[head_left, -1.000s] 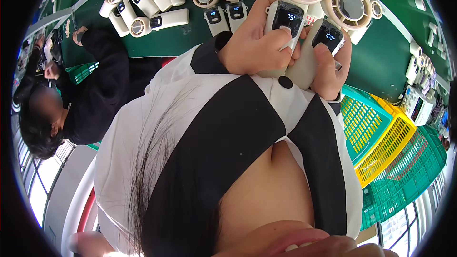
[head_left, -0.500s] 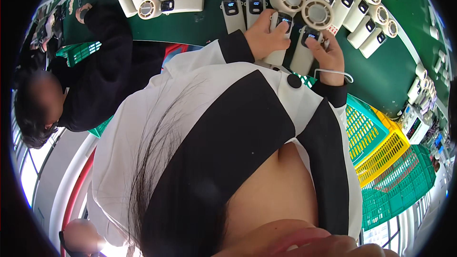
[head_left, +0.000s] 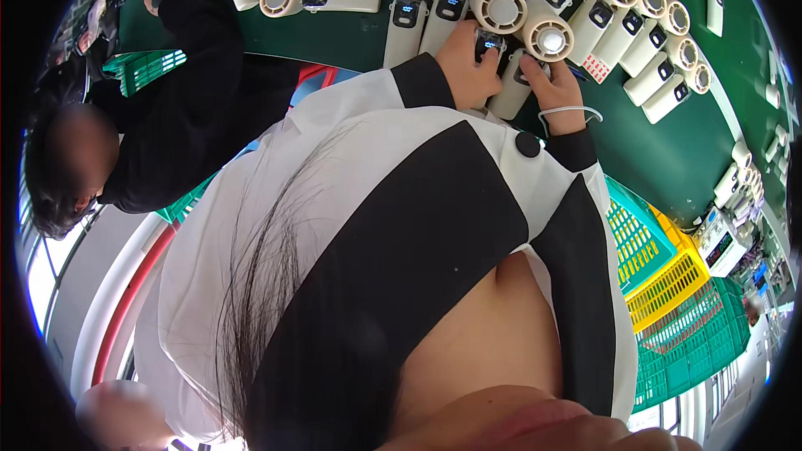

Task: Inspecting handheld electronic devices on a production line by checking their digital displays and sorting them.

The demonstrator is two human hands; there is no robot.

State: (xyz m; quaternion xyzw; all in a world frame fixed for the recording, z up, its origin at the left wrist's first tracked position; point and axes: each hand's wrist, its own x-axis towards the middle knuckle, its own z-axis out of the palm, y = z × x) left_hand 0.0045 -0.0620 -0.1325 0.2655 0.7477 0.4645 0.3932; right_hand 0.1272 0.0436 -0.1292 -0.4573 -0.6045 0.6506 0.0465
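My left hand (head_left: pixel 469 68) is closed around the handle of a cream handheld fan (head_left: pixel 499 8), its thumb and fingers beside the dark panel with a lit display. Just to the right, my right hand (head_left: pixel 555 93) grips a second cream handheld fan (head_left: pixel 510 97), with the thumb over its panel. That fan's round head (head_left: pixel 549 38) points away from me and has a bright spot in its middle. Left of my hands lie two more fans with lit displays, one nearer (head_left: pixel 405 29) and one beside it (head_left: pixel 445 12).
Several cream fans (head_left: pixel 639 54) lie in a row at the right on the green table (head_left: pixel 668 146), by a red-and-white sticker sheet (head_left: pixel 595 68). Green crates (head_left: pixel 693 347) and a yellow crate (head_left: pixel 672 284) stand at lower right, near a white meter (head_left: pixel 720 242). Someone in black (head_left: pixel 196 117) sits at left.
My right hand and its fan have shifted left, closer to the left hand. The right fan's lit display is now covered by my thumb. The whole view has shifted slightly.
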